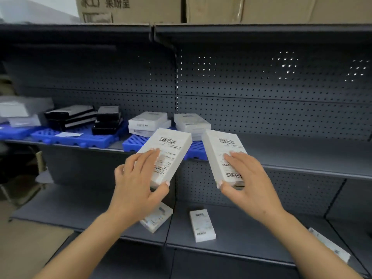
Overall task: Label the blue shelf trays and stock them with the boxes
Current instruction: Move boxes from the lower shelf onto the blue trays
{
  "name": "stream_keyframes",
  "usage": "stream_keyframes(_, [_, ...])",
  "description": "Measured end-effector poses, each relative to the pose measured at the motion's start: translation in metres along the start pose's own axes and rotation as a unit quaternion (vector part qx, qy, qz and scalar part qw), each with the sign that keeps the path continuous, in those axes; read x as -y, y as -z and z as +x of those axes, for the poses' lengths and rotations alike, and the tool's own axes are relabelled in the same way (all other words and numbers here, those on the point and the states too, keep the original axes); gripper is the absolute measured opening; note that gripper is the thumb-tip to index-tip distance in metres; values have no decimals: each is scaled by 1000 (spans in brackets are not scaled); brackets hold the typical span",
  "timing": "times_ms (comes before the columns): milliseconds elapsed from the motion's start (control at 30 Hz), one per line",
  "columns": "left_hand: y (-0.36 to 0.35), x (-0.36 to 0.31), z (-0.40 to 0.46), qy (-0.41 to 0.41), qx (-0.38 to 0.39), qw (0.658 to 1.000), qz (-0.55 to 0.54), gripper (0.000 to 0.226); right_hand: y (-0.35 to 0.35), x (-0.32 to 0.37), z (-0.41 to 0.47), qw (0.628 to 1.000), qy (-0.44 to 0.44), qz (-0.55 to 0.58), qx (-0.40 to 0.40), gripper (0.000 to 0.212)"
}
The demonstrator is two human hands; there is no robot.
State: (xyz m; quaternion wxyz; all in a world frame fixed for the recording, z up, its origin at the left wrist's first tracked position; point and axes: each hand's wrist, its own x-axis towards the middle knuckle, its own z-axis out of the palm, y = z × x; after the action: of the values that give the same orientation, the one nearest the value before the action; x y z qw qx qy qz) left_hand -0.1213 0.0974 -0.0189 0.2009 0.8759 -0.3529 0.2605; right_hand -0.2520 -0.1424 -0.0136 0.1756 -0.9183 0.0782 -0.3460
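Your left hand [138,178] and right hand [248,178] each grip a white box [171,150]; stiff, light, slick card — hold the long edges.

Dark grey metal shelving [302,156] with pegboard back panel [261,93], cardboard cartons [181,9] on top.

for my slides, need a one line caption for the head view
Left hand and right hand each hold a white box before the blue tray.

Blue trays [138,142], white barcoded boxes [171,150], black boxes [70,115].
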Motion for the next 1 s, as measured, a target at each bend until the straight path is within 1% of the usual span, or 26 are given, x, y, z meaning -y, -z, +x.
stream_keyframes(233, [-21,30,63,34,-36,999,12,76,-31,-16,97,999,34,3,15,78])
stream_keyframes(400, [-33,47,114,45,-67,996,32,64,-48,-24,169,998,52,-4,34,83])
stream_keyframes(533, [-43,61,137,62,-89,993,44,57,-64,-27,212,995,77,-28,52,85])
stream_keyframes(667, [-50,78,155,71,-96,991,54,57,-81,-27,235,993,70,-45,79,86])
stream_keyframes(833, [-54,98,190,68,-88,992,54,54,-94,-27,245,986,70,-108,107,86])
stream_keyframes(1000, [-61,114,219,64,-37,996,51,58,-99,-28,240,985,67,-125,100,80])
